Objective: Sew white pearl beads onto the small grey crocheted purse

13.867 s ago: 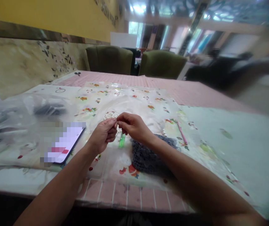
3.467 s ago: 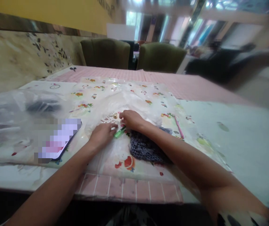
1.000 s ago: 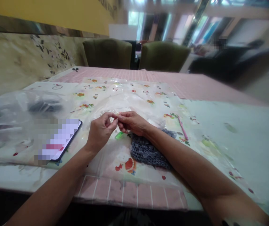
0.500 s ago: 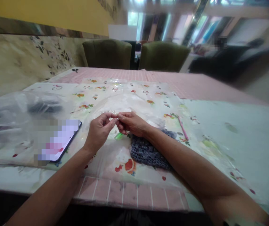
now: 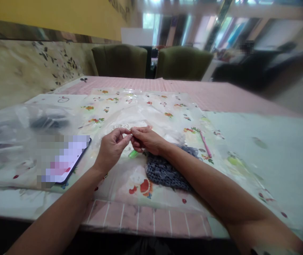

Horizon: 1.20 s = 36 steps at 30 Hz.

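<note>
Our left hand (image 5: pixel 111 147) and right hand (image 5: pixel 150 141): fingertips pinched together, apparently for fine control; we cannot tell on what. White beads (image 5: pixel 121 125): beyond-left of grey mesh piece (image 5: pixel 164 171). Green tool (image 5: pixel 132 154): just left of it, presumably for easy reach.

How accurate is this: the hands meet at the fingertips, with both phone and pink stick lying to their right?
Wrong side for the phone: in the head view it lies left of the left hand. The pink stick does lie right of the right hand.
</note>
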Motion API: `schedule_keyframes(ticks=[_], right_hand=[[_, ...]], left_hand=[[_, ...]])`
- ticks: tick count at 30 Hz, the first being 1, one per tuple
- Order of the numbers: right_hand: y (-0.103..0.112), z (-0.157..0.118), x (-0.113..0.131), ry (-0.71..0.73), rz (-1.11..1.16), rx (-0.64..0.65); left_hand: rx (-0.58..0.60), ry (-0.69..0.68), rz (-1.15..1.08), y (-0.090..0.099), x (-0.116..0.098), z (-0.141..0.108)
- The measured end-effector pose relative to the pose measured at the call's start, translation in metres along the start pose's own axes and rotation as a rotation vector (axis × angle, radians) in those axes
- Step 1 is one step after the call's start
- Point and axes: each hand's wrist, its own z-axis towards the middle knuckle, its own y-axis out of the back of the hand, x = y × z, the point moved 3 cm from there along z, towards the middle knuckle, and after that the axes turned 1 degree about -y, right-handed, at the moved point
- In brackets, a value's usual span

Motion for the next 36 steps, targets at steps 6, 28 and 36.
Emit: schedule_keyframes(ticks=[6, 28, 36], right_hand=[[0.001, 0.001, -0.002, -0.022, 0.041, -0.026], [0.005, -0.003, 0.009, 0.062, -0.074, -0.039], [0.007, -0.004, 0.012, 0.120, -0.232, -0.056]], left_hand=[[0.005, -0.029, 0.040, -0.001, -0.004, 0.000], [-0.025, -0.092, 0.101, 0.003, -0.006, -0.001], [-0.035, -0.020, 0.072, 0.003, 0.000, 0.001]])
